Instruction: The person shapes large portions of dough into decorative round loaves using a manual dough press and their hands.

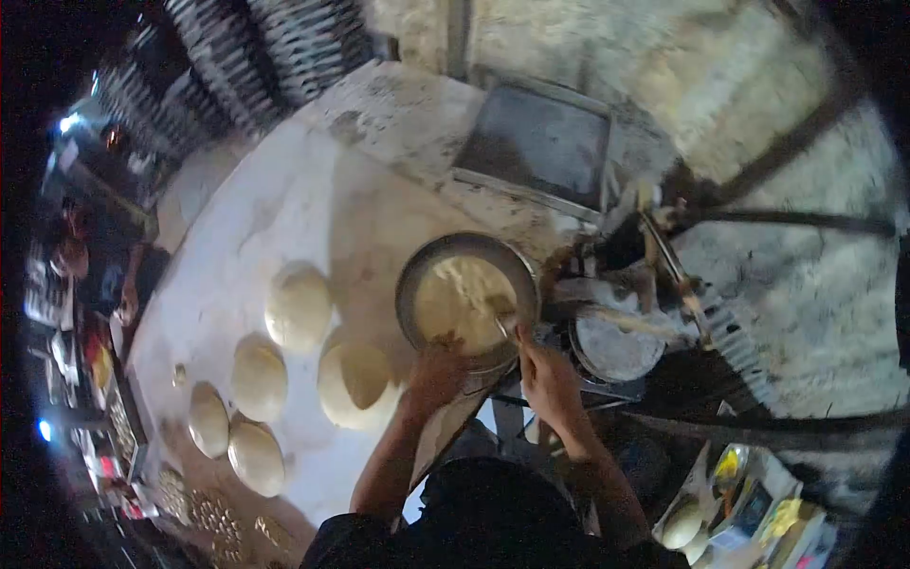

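Observation:
A round, dark-rimmed metal bowl [408,308] stands at the table's near right edge, holding pale yellow dough or batter [460,294]. My left hand [438,375] lies over the bowl's near-left rim, fingers curled inside and touching the pale mass. In my right hand [547,377] is a scraper [502,321], gripped by its handle; its flat blade dips into the bowl's right side, and its exact shape is blurred. Left of the bowl, a large dough ball [341,384] sits beside my left forearm. Several more rounds, including one dough ball [298,308], rest on the table.
The pale table [284,209] spreads left, with small dough pieces [216,517] at its near-left end. A dark square tray [536,142] lies beyond the bowl. A round pan [621,346] is to the right. Another person [133,284] stands at far left. A cluttered box [749,503] sits lower right.

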`<state>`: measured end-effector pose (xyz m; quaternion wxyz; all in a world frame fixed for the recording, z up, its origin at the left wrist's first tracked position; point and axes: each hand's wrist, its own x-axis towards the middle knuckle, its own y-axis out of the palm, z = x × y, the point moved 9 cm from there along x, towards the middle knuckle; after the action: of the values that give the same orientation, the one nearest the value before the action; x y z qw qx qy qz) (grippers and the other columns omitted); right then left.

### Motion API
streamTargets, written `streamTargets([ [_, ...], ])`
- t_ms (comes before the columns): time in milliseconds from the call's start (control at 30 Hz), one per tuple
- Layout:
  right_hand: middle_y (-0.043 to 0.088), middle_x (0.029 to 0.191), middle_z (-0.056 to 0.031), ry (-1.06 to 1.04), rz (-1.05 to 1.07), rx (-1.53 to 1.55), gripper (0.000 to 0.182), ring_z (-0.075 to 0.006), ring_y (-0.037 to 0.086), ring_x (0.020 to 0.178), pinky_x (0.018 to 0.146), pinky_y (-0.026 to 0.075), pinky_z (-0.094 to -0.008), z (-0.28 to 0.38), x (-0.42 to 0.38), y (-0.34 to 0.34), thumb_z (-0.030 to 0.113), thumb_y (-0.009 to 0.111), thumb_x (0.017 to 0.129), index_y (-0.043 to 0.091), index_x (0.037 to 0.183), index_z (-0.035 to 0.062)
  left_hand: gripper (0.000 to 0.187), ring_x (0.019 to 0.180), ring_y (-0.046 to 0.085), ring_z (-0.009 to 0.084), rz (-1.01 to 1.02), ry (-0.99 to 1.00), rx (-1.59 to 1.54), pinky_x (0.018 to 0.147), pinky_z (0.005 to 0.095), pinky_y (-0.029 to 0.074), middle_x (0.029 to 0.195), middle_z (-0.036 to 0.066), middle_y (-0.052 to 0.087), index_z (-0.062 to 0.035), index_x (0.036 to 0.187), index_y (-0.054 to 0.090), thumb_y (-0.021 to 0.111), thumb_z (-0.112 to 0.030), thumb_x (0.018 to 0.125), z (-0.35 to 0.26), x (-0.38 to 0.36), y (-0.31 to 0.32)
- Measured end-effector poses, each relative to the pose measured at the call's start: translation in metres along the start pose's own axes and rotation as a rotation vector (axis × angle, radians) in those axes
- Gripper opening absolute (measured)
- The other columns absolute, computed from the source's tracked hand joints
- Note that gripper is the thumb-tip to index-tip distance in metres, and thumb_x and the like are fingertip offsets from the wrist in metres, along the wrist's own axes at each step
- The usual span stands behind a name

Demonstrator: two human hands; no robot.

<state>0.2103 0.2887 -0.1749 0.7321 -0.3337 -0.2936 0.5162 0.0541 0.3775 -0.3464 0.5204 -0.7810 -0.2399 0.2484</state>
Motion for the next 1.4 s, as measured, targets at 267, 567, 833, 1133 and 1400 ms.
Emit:
streamTargets([
  [267, 0.067, 0.082, -0.0241, 0.217, 0.484, -0.444, 0.034, -0.0409, 0.068, 0.085, 0.072, 0.053, -0.0526, -0.023, 0.135, 0.101, 0.019, 0.051, 0.098, 0.06, 0.126, 0.0029, 0.065, 0.145, 0.025, 0.0449, -0.2, 0.137, -0.138, 0.115, 0.058, 0.025, 0.157, 0.03, 0.023, 0.0028, 0.147, 0.039, 0.049, -0.039, 0.097, -0.033, -0.017, -0.022],
  [567, 0.07, 0.092, -0.0219, 0.214, 0.497, -0.566, 0.028, -0.0393, 0.069, 0.087, 0.08, 0.054, -0.0519, 0.012, 0.193, 0.121, 0.015, 0.057, 0.09, 0.07, 0.115, 0.0119, 0.071, 0.148, 0.015, 0.047, -0.015, 0.132, -0.116, 0.116, 0.0607, 0.02, 0.159, 0.031, 0.017, 0.0026, 0.15, 0.032, 0.052, -0.039, 0.096, -0.025, -0.012, -0.014],
  [833, 0.069, 0.088, -0.0254, 0.137, 0.489, -0.508, 0.017, -0.0367, 0.071, 0.085, 0.074, 0.058, -0.0467, 0.057, 0.176, 0.146, 0.012, 0.06, 0.086, 0.07, 0.092, 0.0, 0.068, 0.149, 0.009, 0.0475, 0.144, 0.191, -0.399, 0.118, 0.0647, 0.012, 0.159, 0.031, 0.015, 0.0001, 0.153, 0.028, 0.047, -0.038, 0.1, -0.039, -0.033, 0.003],
  [1133, 0.069, 0.078, -0.0227, 0.149, 0.471, -0.362, 0.017, -0.0384, 0.071, 0.083, 0.072, 0.056, -0.051, 0.05, 0.102, 0.162, 0.015, 0.059, 0.087, 0.069, 0.093, 0.003, 0.06, 0.147, 0.014, 0.0501, 0.014, 0.369, -0.287, 0.117, 0.0664, 0.014, 0.156, 0.031, 0.021, -0.0059, 0.153, 0.029, 0.044, -0.034, 0.102, -0.048, -0.075, -0.008],
  [1400, 0.07, 0.084, -0.0227, 0.11, 0.525, -0.416, 0.023, -0.0373, 0.071, 0.082, 0.073, 0.057, -0.051, 0.004, 0.064, 0.123, 0.017, 0.063, 0.085, 0.071, 0.101, 0.0033, 0.057, 0.143, 0.022, 0.0519, 0.162, 0.215, -0.254, 0.114, 0.0681, 0.019, 0.153, 0.03, 0.027, -0.0062, 0.149, 0.036, 0.05, -0.032, 0.1, -0.041, -0.063, -0.019],
])
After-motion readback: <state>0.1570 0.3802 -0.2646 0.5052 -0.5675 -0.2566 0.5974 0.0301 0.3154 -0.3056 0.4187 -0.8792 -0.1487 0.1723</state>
